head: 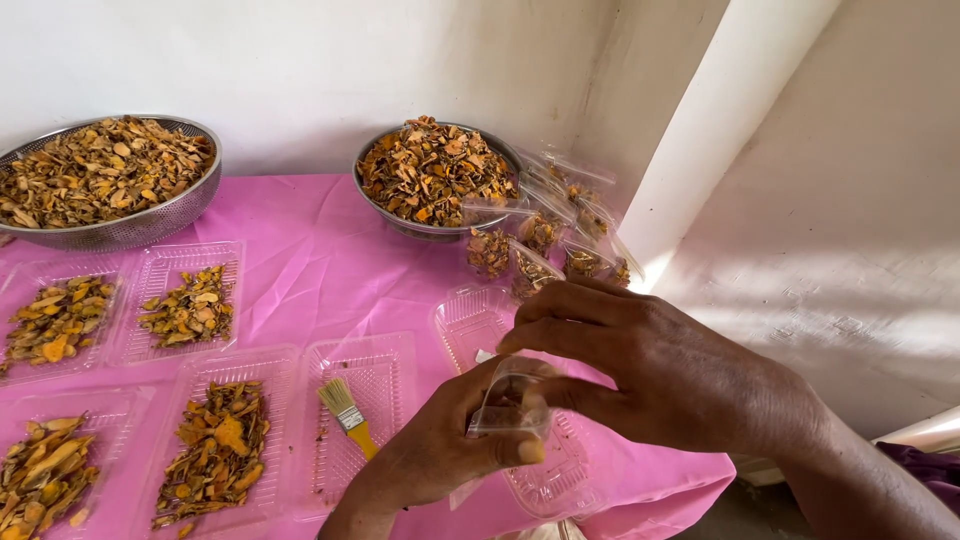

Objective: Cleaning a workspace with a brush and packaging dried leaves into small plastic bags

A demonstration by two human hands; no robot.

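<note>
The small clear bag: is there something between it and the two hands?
Nothing visible. The left hand and the right hand both grip the small clear bag directly, above an empty clear tray on the pink cloth.

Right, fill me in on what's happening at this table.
A person holds a small clear bag with both hands over an empty tray: the left hand grips it from below, the right hand pinches its top. Filled bags lie beside a metal bowl of dried orange slices. Other trays on the pink cloth hold slices, and a brush lies in one.
</note>
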